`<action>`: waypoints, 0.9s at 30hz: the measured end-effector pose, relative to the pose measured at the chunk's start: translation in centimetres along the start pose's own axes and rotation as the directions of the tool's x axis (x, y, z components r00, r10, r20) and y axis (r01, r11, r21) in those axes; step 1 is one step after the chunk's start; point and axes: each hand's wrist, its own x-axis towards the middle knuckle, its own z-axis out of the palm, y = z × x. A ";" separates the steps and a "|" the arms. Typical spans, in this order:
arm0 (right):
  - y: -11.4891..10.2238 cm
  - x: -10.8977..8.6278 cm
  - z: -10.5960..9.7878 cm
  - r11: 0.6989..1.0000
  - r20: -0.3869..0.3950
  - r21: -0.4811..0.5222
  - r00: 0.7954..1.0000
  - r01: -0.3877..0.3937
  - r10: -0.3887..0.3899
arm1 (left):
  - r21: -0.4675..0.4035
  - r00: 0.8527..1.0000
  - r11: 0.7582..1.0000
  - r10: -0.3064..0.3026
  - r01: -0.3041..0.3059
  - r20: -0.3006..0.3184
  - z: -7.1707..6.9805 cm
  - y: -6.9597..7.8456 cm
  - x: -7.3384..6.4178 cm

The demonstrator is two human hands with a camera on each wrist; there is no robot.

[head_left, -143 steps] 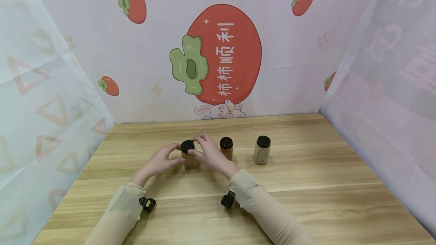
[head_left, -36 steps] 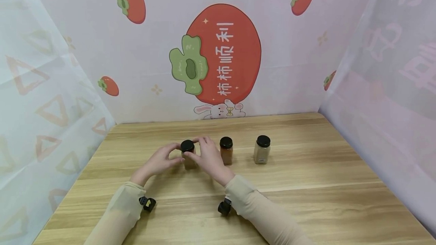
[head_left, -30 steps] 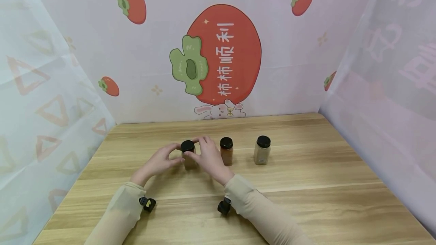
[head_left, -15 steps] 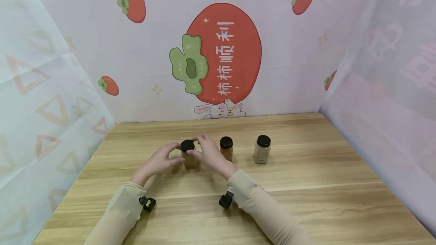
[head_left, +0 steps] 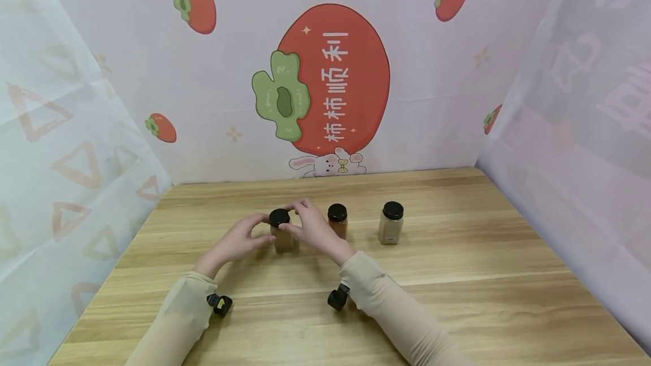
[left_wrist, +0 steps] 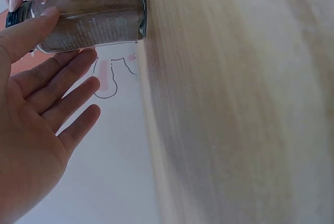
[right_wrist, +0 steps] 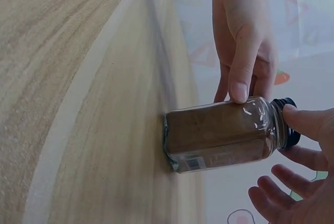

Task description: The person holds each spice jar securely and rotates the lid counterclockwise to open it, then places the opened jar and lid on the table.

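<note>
A square glass spice jar (head_left: 283, 243) of brown powder stands upright on the wooden table, its lid (head_left: 279, 217) black and round. My left hand (head_left: 238, 240) grips the jar's body from the left, thumb on the near side and fingers behind. From the right, my right hand (head_left: 314, 230) pinches the lid between thumb and fingers. The right wrist view shows the ridged lid (right_wrist: 292, 138) between the right thumb and index finger, at the glass neck. White print marks the side of the jar (left_wrist: 94, 23) in the left wrist view; the other left fingers (left_wrist: 73, 98) are spread loosely.
Just right of the right hand stands a jar of orange-red powder (head_left: 338, 227), partly hidden by that hand. Farther right is a jar of pale beige powder (head_left: 391, 230), also black-lidded. Printed cloth (head_left: 417, 100) walls off the table's back and both sides.
Compared with about a second ago, the right hand has turned at the lid, its thumb shifting right and up and its wrist slightly right. The left hand and the jars stay in place.
</note>
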 end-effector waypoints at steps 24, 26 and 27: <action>-0.8 -0.4 1.0 0.998 -0.124 0.044 0.991 -0.046 0.051 | -0.003 1.000 1.000 -0.008 0.008 0.007 0.0 0.1 0.0; -0.8 -0.4 0.9 0.998 -0.119 0.051 0.992 -0.038 0.044 | -0.003 1.000 1.000 -0.008 0.008 0.007 0.0 0.2 0.0; -0.8 -0.4 0.9 0.998 -0.117 0.055 0.992 -0.034 0.041 | -0.004 1.000 1.000 -0.007 0.007 0.006 0.0 0.2 0.0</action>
